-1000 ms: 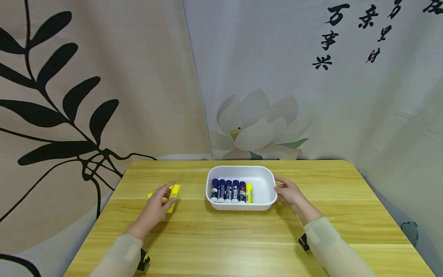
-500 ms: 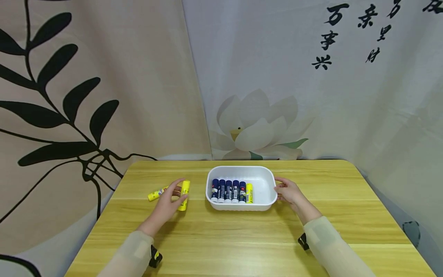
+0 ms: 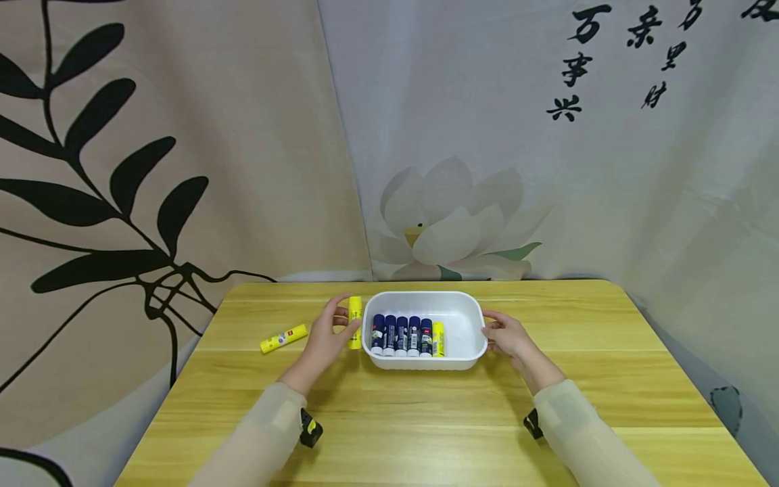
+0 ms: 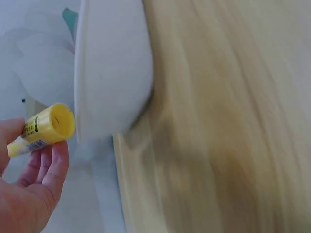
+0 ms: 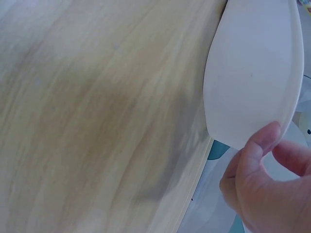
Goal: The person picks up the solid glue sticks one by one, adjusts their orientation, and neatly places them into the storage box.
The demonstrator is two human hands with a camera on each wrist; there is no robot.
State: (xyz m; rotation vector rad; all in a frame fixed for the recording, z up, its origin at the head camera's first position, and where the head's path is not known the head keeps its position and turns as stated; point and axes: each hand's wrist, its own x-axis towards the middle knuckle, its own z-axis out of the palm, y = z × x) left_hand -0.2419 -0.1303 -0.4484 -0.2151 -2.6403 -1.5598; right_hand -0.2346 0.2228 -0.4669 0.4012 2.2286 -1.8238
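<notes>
My left hand [image 3: 331, 338] pinches a yellow glue stick [image 3: 355, 323] between thumb and fingers, just off the left side of a white plastic box [image 3: 465, 331]. In the left wrist view, the round end of that glue stick [image 4: 62, 121] faces the camera, near the box's outer wall [image 4: 114, 73]. At the box's right end, my right hand [image 3: 511, 341] grips the rim; the right wrist view has the thumb [image 5: 266, 137] against the outer wall. Inside the box, several dark blue glue sticks [image 3: 402, 335] stand in a row beside one yellow glue stick [image 3: 438, 339].
Another yellow glue stick [image 3: 283, 338] lies on the wooden table [image 3: 420, 426], left of my left hand. A printed cloth [image 3: 274, 135] hangs behind the table's far edge. Each wrist wears a black camera mount [image 3: 310, 429].
My left hand has carried the yellow glue stick rightward to beside the box, uncovering the other yellow one on the table. The right hand and the box have stayed in place.
</notes>
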